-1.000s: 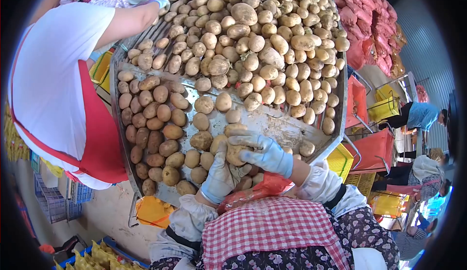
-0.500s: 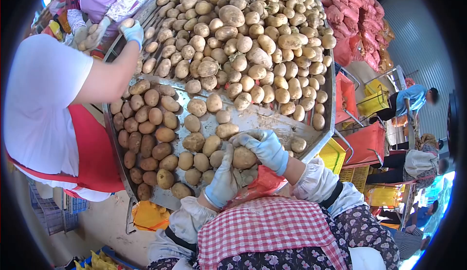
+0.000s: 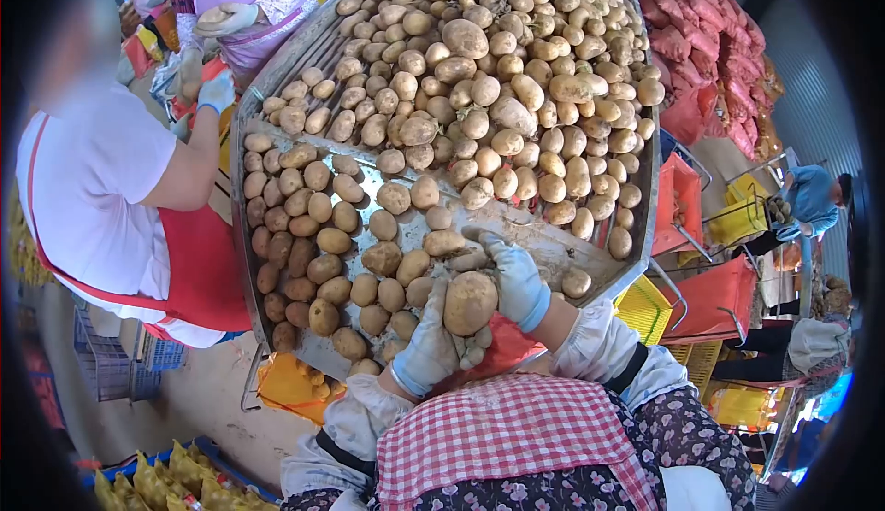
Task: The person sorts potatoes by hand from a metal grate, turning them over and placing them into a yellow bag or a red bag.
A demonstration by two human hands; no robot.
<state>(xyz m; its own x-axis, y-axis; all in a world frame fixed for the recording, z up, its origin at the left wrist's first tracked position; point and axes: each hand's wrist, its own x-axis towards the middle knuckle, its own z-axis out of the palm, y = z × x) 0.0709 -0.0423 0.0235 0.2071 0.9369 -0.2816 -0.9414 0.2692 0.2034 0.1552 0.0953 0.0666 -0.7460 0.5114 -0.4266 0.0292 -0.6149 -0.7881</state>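
Observation:
A large round potato (image 3: 470, 304) rests in my gloved left hand (image 3: 430, 345), whose fingers curl around its underside. My gloved right hand (image 3: 518, 282) is just beside it, thumb and forefinger stretched apart towards a smaller potato (image 3: 443, 242) on the metal sorting table (image 3: 530, 232). Whether the right palm touches the large potato is hard to see. Directly below the hands lies red bag material (image 3: 502, 350). More potatoes (image 3: 381, 258) sit loosely to the left of my hands, and a big heap (image 3: 498, 78) covers the slatted far part.
A co-worker in a red apron (image 3: 205, 262) stands at the left edge; another person's gloved hand (image 3: 226, 20) holds a potato beyond. Red sacks (image 3: 710, 59) are stacked at the far right. Yellow crates (image 3: 645, 308) and red bins (image 3: 714, 299) stand beside the table's right edge.
My right hand has come off the potato that both hands held and opened its fingers. The left hand keeps a potato, now turned upright. The co-worker's arm has drawn back from the table.

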